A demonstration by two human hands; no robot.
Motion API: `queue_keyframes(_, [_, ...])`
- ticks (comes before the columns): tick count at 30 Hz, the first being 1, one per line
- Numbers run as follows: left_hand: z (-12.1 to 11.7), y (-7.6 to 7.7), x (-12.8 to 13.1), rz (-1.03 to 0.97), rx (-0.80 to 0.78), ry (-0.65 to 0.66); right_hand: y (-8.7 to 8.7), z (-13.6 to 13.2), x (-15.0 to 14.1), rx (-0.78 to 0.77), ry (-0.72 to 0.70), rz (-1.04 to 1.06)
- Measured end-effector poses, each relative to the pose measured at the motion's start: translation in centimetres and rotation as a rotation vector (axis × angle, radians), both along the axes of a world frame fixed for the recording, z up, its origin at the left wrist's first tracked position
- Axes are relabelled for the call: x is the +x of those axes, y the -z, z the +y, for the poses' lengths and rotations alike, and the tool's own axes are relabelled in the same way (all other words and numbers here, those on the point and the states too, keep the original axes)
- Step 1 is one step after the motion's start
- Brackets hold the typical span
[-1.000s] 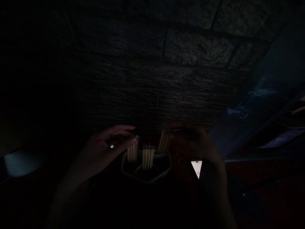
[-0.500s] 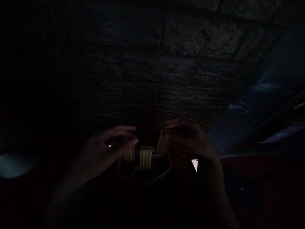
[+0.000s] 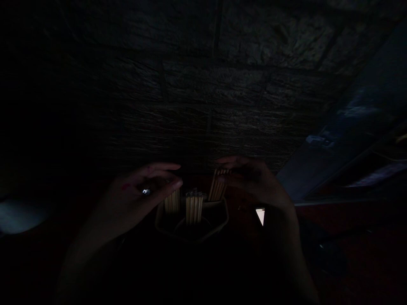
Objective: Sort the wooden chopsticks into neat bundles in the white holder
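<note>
The scene is very dark. A pale, angular holder (image 3: 222, 218) stands low in the middle and contains three bundles of thin wooden sticks. My left hand (image 3: 140, 199), with a ring on one finger, rests its fingertips on the top of the left bundle (image 3: 172, 202). My right hand (image 3: 254, 180) has its fingers closed over the top of the right bundle (image 3: 217, 185). The middle bundle (image 3: 193, 206) stands upright and untouched between them.
A dark wall of rough stone blocks (image 3: 206, 97) rises just behind the holder. A small bright white shape (image 3: 260, 214) glows under my right wrist. A slanted grey surface (image 3: 349, 140) runs off to the right, and a pale object (image 3: 19, 216) lies at the far left.
Both hands have stayed on the outer stick bundles. The view has drifted slightly, so holder and hands sit a little lower and further left in frame.
</note>
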State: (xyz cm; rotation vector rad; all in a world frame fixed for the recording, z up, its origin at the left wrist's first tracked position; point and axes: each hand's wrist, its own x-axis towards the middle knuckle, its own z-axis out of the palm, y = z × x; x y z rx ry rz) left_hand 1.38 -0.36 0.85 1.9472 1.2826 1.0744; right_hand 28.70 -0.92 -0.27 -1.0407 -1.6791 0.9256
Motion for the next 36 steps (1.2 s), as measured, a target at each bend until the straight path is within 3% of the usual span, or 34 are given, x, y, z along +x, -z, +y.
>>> queue_keyframes(11, [0.1, 0.2, -0.4, -0.001, -0.025, -0.004, -0.1, 0.2, -0.9, -0.085, -0.043, 0.016])
queue_keyframes(36, [-0.1, -0.2, -0.2, 0.004, -0.042, -0.011, 0.5, 0.5, -1.0, -0.011, -0.043, -0.029])
